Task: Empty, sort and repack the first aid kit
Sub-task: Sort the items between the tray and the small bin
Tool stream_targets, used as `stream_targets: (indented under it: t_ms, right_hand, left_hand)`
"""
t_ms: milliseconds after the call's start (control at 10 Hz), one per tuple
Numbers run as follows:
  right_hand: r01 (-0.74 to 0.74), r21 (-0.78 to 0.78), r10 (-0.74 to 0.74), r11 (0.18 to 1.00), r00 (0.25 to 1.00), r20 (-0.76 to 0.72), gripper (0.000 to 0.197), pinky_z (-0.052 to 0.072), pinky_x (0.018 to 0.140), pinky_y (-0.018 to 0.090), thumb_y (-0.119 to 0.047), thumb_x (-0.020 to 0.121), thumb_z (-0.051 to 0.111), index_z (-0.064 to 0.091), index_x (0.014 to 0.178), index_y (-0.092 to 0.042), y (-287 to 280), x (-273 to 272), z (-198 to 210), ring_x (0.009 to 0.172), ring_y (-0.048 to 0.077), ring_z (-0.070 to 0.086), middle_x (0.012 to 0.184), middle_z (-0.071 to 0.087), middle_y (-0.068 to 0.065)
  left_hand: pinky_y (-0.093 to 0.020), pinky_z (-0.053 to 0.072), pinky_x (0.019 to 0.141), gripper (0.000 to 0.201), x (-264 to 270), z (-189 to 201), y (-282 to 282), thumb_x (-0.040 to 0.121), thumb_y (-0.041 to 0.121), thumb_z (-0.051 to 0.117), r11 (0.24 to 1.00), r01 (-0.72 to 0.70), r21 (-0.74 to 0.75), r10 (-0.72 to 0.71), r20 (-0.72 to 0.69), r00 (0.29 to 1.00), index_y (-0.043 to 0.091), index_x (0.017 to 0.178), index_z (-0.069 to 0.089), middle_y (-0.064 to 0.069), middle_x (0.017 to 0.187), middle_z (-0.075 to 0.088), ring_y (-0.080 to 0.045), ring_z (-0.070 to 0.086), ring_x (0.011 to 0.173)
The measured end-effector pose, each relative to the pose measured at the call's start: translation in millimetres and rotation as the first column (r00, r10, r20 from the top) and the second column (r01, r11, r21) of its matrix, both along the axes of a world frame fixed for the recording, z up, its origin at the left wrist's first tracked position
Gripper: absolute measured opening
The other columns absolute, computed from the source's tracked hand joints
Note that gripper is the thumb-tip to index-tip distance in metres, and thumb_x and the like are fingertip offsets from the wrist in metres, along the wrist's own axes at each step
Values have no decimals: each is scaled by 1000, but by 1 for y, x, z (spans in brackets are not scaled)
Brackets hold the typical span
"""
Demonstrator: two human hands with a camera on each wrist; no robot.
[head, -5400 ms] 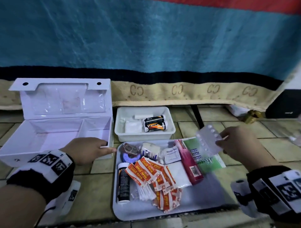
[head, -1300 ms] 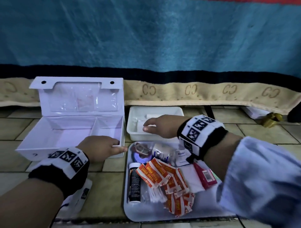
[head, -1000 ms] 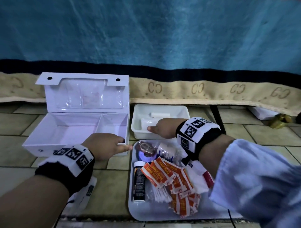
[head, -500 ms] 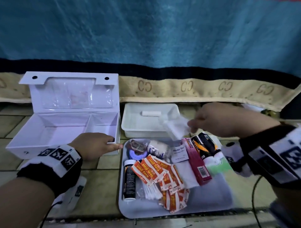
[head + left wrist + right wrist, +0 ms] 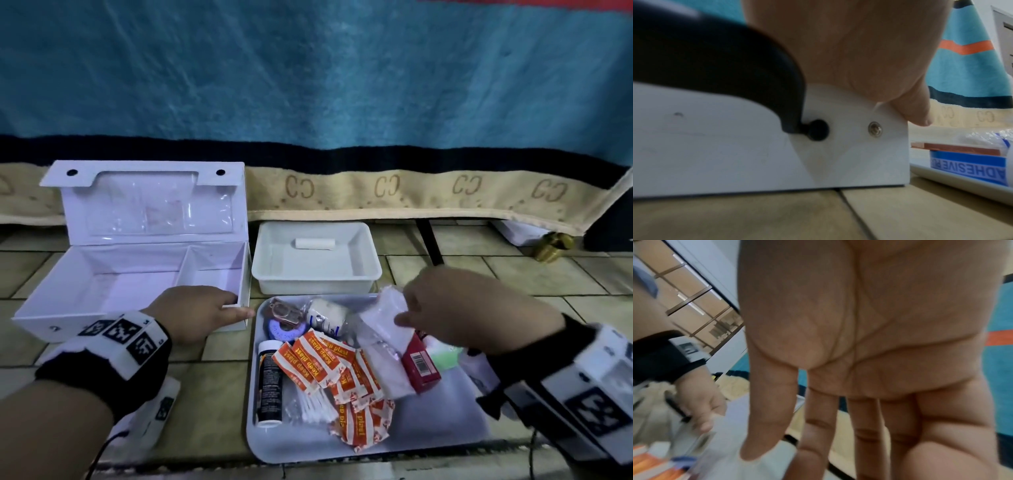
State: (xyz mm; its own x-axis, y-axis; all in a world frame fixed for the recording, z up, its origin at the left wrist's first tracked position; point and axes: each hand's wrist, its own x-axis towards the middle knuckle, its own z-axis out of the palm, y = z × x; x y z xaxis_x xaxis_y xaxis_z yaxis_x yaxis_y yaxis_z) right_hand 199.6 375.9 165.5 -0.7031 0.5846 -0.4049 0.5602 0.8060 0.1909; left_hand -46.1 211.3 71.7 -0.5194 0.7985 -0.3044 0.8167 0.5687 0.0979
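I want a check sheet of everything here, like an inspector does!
Surface: tiled floor, tan, dark joints.
Job's things: white kit box open, both compartments bare; small white tub holds one white roll; tray holds plasters, dark bottle, bandage roll, red box, swabs.
Clutter: brass object by the blanket.
Hands: left hand rests on the box's front corner; right hand over the tray at a white packet, fingers nearly straight.
Cables: thin black lead under left wrist.
Surroundings: blue blanket with tan hem.
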Motion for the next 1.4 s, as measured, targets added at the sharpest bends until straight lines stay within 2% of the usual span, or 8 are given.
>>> stream_targets:
  t_ms: [400,700,800,900,1000,1100,1200,1400]
  right_hand:
    - [-222,-12,221,975,974,-38,57,43,89,34,-33,89,61,39,138,-15,40,-151,-36,118,27,51,136,45,8]
    - [-84,74,68,994,978,199,45,49,75,34,-34,79,64,51,110,-5,79,-210,-120,92,29,62,104,61,8]
    - [-176,44,167,983,972,165,10,55,74,37,-16,80,62,59,88,-11,76,-212,-114,91,29,65,88,64,10]
    - [-185,-61,188,981,981,39,29,47,66,24,-10,88,51,42,61,-14,93,-215,-129,65,17,47,63,43,13]
    - [-227,-19,227,974,969,97,55,43,62,23,-15,83,62,16,53,-24,66,-197,-91,64,20,33,57,22,0]
    - [-49,-57,49,997,999,2,36,36,72,28,-14,92,53,35,61,-19,28,-166,-51,81,23,39,70,38,4]
    - [-100,-26,97,995,988,-116,16,44,76,35,-10,91,52,63,102,-8,30,-161,-36,86,30,53,99,62,12]
    - [-207,16,181,978,813,-554,23,44,80,28,-17,87,60,59,109,-24,22,-95,27,91,20,55,111,49,2]
  left_hand:
    - [-29,39,69,47,-2,2,0,87,67,33,998,66,-23,-66,1,998,28,61,36,6,65,48,-13,50,70]
    - [-32,42,71,52,-5,0,-2,86,69,33,997,72,2,-72,11,997,25,59,32,4,61,44,-14,47,65]
    - [-31,39,67,53,-5,0,-2,86,69,33,997,73,6,-73,11,997,22,60,33,3,58,42,-12,42,58]
    - [-31,40,68,53,-5,0,-2,85,69,33,997,75,3,-75,12,997,23,60,33,3,58,42,-12,43,58]
    - [-31,39,66,53,-4,0,-2,85,70,32,997,77,-10,-77,5,997,23,61,35,3,60,44,-13,44,59]
    - [-29,37,63,53,-5,0,-2,85,70,31,997,78,-18,-78,11,997,22,62,37,4,60,45,-12,45,60]
    - [-29,37,64,52,-5,0,-1,85,70,31,996,84,-20,-83,15,996,23,62,36,3,61,46,-13,46,61]
    - [-30,39,69,47,0,5,0,87,66,32,996,72,-56,-73,-4,997,27,62,36,6,65,45,-13,46,67]
